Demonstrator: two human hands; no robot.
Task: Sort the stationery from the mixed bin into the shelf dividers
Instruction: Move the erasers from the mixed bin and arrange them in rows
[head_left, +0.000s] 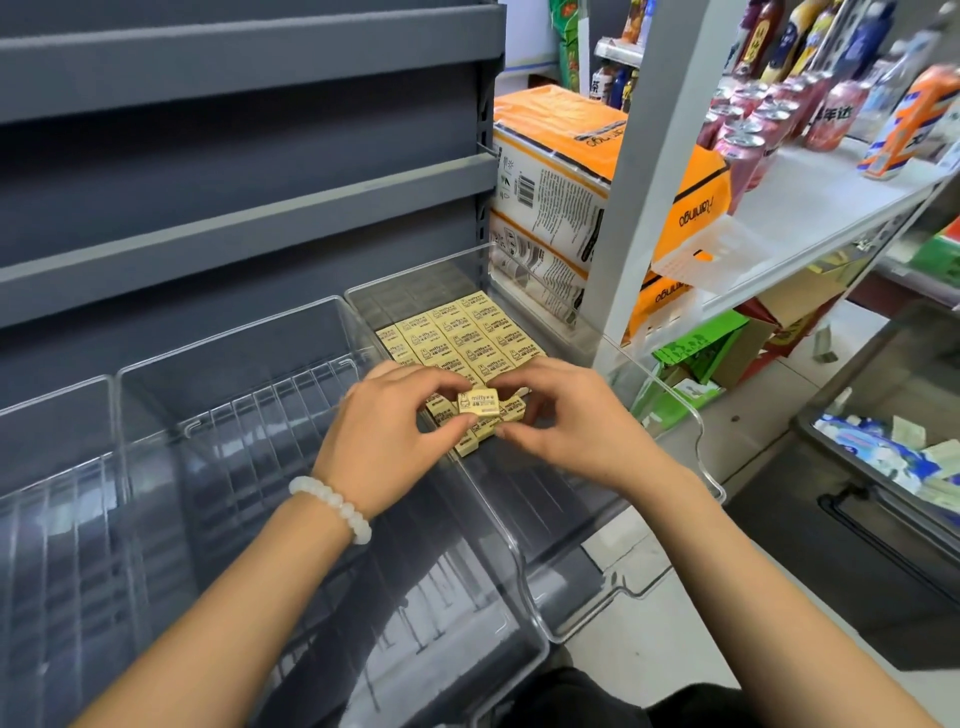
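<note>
A small cream-yellow eraser box (479, 402) printed with a rabbit is held between both hands just above the right clear shelf divider (613, 587). My left hand (387, 431) pinches its left end between thumb and fingers. My right hand (563, 415) pinches its right end. Below and behind them, several matching eraser boxes (462, 332) lie in neat rows filling the back of that divider. The mixed bin (883, 483), dark with blue and white packets inside, stands on the floor at the right.
Two more clear dividers (234, 415) sit to the left on the grey shelf, with nothing in them. Grey shelves (249, 218) rise behind. Orange paper packs (561, 171) and a white rack of drink cans and bottles (810, 202) stand at the right.
</note>
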